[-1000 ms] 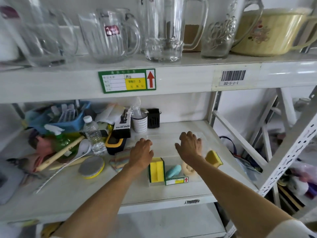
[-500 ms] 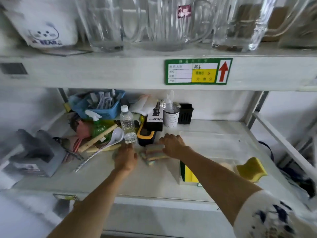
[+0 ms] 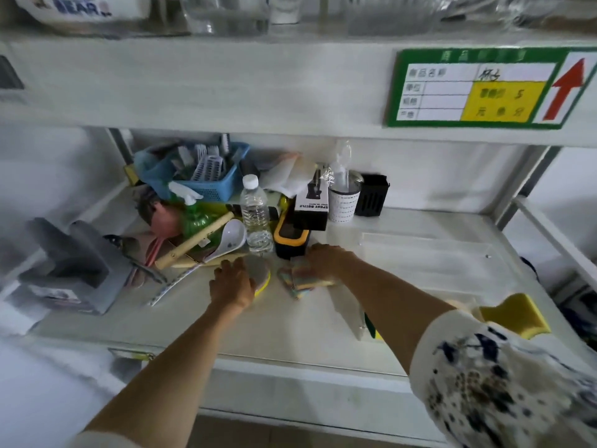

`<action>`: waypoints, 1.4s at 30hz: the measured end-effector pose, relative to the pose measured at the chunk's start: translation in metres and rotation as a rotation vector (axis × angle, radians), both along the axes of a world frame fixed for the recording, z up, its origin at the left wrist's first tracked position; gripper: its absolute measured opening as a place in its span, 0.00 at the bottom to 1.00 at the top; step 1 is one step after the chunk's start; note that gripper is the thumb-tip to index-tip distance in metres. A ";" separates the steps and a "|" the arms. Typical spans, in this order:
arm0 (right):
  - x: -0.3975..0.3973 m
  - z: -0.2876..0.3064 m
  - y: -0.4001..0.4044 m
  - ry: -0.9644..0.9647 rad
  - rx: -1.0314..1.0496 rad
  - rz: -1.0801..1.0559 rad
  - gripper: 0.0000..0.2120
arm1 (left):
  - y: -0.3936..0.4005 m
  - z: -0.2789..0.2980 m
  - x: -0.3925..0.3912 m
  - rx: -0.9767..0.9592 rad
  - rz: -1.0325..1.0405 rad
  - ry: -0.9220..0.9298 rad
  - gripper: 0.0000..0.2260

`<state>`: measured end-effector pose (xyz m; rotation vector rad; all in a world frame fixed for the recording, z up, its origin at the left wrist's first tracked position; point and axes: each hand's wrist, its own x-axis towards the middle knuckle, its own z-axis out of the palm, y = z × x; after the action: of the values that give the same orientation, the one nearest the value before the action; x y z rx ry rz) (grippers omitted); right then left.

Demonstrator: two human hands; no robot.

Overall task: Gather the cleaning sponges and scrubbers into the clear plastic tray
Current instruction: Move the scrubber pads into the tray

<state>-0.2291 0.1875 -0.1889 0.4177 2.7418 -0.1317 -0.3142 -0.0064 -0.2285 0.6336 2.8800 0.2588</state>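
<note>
On the lower shelf, the left hand lies palm-down on a round scrubber with a grey abrasive face and yellow foam rim; whether the fingers have closed on it cannot be told. The disc is probably light and compressible, best pinched across its rim. Just to its right, the right hand rests on a striped sponge stack, fingers curled over the far edge, its grip not clearly shown; the soft pieces could slide apart, so squeezing the stack from both ends seems advisable. The clear plastic tray lies under the right forearm, a yellow-green sponge inside. A yellow sponge sits farthest right, apparently outside the tray.
</note>
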 end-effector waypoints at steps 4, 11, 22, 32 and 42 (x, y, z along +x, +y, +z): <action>-0.005 -0.010 0.011 -0.023 0.019 0.043 0.39 | 0.002 -0.008 -0.006 -0.006 0.006 -0.005 0.25; -0.006 -0.003 0.017 -0.097 0.145 0.148 0.38 | 0.005 -0.017 -0.004 -0.004 0.040 0.001 0.29; -0.005 0.012 0.011 -0.141 0.042 0.118 0.49 | 0.008 -0.009 0.007 0.182 0.082 0.045 0.36; 0.011 0.023 -0.005 0.098 0.011 0.156 0.32 | 0.014 0.012 0.035 0.348 -0.010 0.162 0.26; 0.059 0.086 0.036 0.396 -0.023 -0.011 0.25 | 0.065 0.060 0.064 0.505 -0.068 0.322 0.22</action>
<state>-0.1701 0.2240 -0.1032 0.4397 3.1219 -0.2757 -0.2504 0.0582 -0.1690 0.9263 3.0973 0.9766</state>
